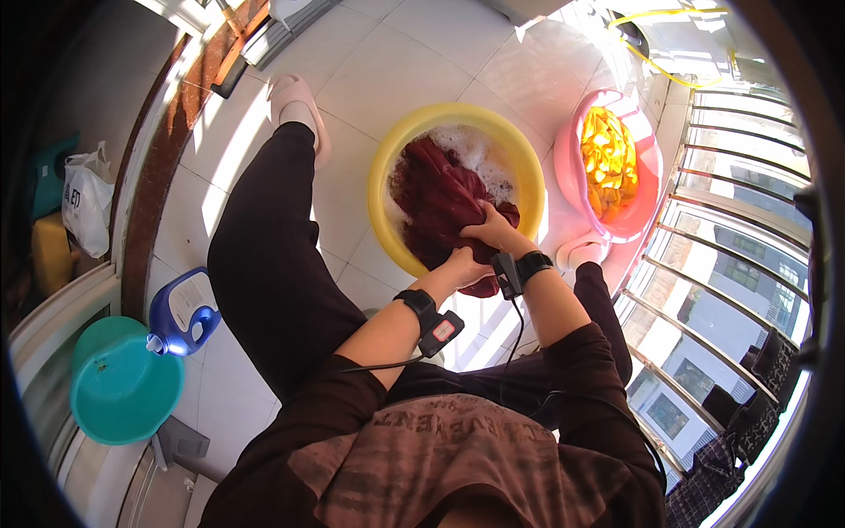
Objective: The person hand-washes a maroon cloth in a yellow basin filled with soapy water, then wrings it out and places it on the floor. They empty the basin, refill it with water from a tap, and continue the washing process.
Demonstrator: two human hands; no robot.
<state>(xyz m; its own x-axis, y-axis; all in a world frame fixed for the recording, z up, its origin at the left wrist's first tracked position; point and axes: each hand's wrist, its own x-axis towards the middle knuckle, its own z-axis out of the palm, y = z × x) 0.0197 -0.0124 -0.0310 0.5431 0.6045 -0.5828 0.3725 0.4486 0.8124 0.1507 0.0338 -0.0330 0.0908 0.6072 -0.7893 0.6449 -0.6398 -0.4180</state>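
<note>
A wet dark red garment (433, 189) lies bunched in a round yellow basin (384, 231), with white suds on the water around it. Its near end is drawn up over the basin's near rim, where both my hands grip it. My left hand (465, 269) is closed on the cloth at the rim, its fingertips partly hidden in the folds. Just above and to the right, my right hand (495, 231) pinches the fabric between thumb and fingers. Black straps with small devices sit on both wrists.
A pink basin (572, 167) holding yellow cloth (609, 163) stands at the right by the barred window. On the left are a blue detergent bottle (183, 312), a teal basin (128, 383) and a white plastic bag (86, 204). Cables trail from both wrists.
</note>
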